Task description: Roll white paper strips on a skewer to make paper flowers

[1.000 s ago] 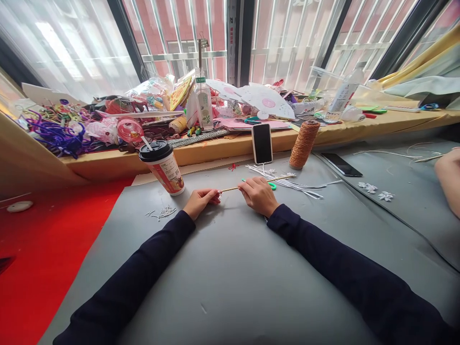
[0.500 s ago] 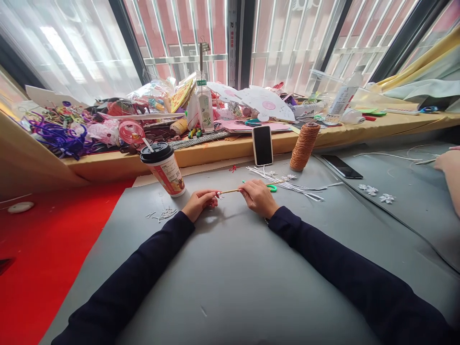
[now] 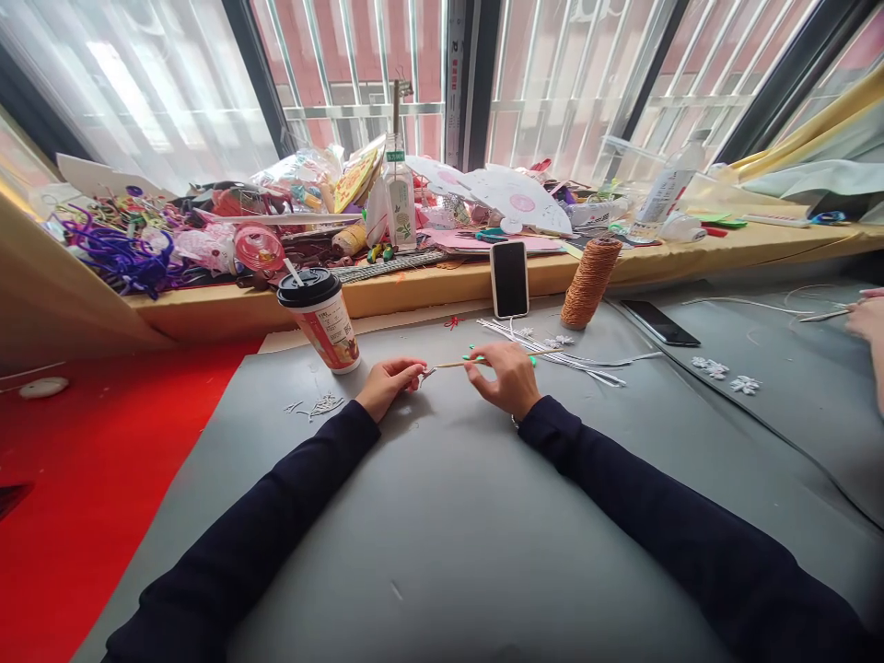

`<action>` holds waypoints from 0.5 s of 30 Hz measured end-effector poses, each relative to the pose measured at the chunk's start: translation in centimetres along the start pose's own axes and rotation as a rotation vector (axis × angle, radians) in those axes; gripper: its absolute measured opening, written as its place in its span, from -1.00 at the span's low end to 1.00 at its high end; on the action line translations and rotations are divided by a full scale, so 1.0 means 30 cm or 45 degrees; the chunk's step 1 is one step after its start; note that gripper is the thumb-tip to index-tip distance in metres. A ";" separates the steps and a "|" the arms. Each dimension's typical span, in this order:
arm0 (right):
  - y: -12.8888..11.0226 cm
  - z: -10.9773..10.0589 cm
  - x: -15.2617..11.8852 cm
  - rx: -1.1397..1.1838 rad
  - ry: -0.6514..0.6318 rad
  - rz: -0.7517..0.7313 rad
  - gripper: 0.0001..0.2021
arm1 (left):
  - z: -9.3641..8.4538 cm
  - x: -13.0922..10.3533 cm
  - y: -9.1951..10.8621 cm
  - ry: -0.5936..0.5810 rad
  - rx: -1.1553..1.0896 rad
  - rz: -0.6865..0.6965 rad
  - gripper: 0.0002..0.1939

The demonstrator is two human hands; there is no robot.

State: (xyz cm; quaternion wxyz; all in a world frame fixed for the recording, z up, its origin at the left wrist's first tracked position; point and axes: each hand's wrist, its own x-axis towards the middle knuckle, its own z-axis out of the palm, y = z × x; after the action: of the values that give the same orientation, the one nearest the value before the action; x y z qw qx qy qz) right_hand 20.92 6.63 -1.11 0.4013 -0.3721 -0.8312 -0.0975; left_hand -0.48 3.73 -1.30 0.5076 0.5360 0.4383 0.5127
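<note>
My left hand (image 3: 390,387) is closed in a pinch on a small white piece (image 3: 427,375), mostly covered by the fingertips. My right hand (image 3: 509,379) holds a thin wooden stick (image 3: 450,365), which runs level through its fingers. The stick's left end meets the white piece. Partly hidden behind my right hand lie green-handled scissors (image 3: 533,360). Long white strips (image 3: 587,368) spread on the grey table to the right of that hand. Short white bits (image 3: 323,405) lie left of my left hand.
A paper cup (image 3: 323,322) with a straw, a propped phone (image 3: 509,281) and a twine spool (image 3: 590,284) stand along the back. Farther right are a flat phone (image 3: 660,322), white flower shapes (image 3: 744,385), a cable and another person's hand (image 3: 868,318). Clutter fills the sill (image 3: 428,290).
My right hand's fingers have loosened and lifted slightly along the stick. The white piece at my left fingertips now angles downward. The view has shifted a little.
</note>
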 end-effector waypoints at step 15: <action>-0.047 0.042 -0.012 -0.044 -0.093 -0.430 -0.81 | 0.006 -0.021 0.025 -0.163 0.301 0.033 -0.65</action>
State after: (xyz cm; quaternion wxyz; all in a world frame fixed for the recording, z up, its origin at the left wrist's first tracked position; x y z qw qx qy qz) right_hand 19.34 6.03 -2.00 0.3423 -0.2373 -0.8941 -0.1644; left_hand -0.39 3.01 -0.63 0.4613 0.6292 0.4555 0.4287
